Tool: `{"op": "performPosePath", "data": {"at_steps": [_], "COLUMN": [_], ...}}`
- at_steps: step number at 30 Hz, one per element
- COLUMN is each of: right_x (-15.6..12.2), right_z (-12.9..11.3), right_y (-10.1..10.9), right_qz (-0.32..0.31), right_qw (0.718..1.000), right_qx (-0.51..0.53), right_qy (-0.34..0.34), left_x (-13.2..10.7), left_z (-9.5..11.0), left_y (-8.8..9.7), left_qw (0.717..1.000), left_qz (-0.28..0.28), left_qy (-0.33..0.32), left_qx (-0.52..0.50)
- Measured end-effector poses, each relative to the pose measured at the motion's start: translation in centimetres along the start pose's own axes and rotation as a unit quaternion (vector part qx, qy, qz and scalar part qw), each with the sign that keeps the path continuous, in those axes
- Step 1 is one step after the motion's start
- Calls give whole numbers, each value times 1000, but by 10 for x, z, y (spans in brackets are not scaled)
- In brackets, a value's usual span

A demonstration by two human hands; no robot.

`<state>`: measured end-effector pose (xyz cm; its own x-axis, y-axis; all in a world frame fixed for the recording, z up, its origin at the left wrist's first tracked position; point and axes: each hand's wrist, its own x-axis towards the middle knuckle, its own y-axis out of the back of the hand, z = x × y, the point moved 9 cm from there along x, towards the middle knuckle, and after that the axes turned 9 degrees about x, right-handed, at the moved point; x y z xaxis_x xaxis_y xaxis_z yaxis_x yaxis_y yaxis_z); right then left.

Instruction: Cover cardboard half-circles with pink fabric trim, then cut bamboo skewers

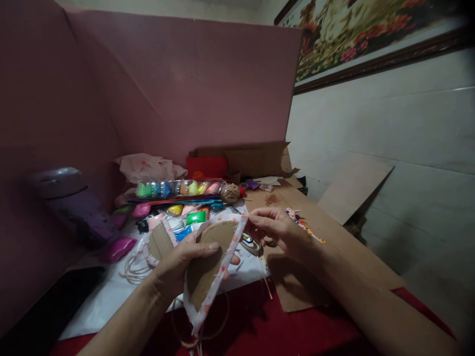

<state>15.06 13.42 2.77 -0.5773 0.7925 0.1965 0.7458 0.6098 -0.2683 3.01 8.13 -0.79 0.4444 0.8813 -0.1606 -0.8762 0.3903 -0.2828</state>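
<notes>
My left hand (pixel 185 262) grips a heart-shaped piece of brown cardboard (pixel 208 269), with the thumb across its face. A pale fabric ribbon with small red marks (pixel 226 257) runs along the cardboard's edge down to its point. My right hand (pixel 276 228) pinches the ribbon's top end at the upper right corner of the cardboard. Thin cord (pixel 200 336) hangs in a loop below the heart.
Packets of coloured modelling clay (pixel 178 189), a ball of twine (pixel 230 193), a red box (pixel 207 166) and pink cloth (pixel 146 168) lie behind. Flat cardboard sheets (pixel 326 232) cover the table's right side. A pink partition (pixel 166 89) stands at the back and left.
</notes>
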Motion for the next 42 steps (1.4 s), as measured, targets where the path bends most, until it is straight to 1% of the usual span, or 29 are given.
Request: {"op": "performPosePath", "data": {"at_steps": [6,12,15,19,21,25,28,35,39,42], "right_x": [2,3,3,3,4,4,4,2,2,2], "right_z": [10,14,12,12,14,18,20,24,24,22], "right_y": [6,7,8,12,12,7,6,9,9,11], "right_qz": [28,17,22,41,35,0,-9,9,5,20], "right_qw": [999,999,999,999,999,999,997,994,994,995], "right_qx": [-4,7,11,4,7,34,53,55,48,31], "right_qy": [-29,-34,-21,-18,-21,-36,-48,-95,-95,-88], "left_x": [2,2,1,1,1,0,-1,1,1,0], "left_z": [-2,-5,-2,0,1,2,3,4,3,2], "left_y": [2,3,3,-2,-3,-2,-1,-2,-3,-3], "left_qw": [1000,1000,1000,1000,1000,999,999,999,999,999], "left_qz": [14,18,26,14,16,24,26,25,26,26], "left_qy": [7,22,8,-3,-7,-6,-10,-22,-14,-12], "left_qx": [-4,-6,-4,6,11,26,31,18,13,13]}}
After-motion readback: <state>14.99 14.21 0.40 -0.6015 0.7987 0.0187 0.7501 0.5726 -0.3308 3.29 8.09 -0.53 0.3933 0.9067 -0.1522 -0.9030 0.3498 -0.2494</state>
